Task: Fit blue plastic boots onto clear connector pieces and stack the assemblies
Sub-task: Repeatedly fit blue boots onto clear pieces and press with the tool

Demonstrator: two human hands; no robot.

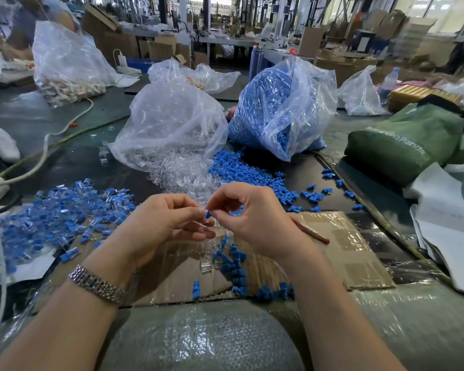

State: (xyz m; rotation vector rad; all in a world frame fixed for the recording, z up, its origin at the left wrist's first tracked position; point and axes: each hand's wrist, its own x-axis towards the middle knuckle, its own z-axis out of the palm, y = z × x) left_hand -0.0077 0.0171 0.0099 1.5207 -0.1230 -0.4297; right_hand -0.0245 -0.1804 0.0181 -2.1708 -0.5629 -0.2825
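At left on the counter (65, 167) one heap of finished assemblies (56, 212), in the middle two hands, left hand (169, 223) curled, contents unclear, right hand (252, 215) pinching one blue boot (208, 214), behind two bags: clear connector pieces (169, 145), blue boots (273, 116).

Both forearms reach forward, hands meeting at centre. The left hand (169, 220) has its fingers (198, 232) loosely curled toward the right. The right hand (252, 212), wrist bent, pinches with thumb and forefinger just beside the left fingertips.
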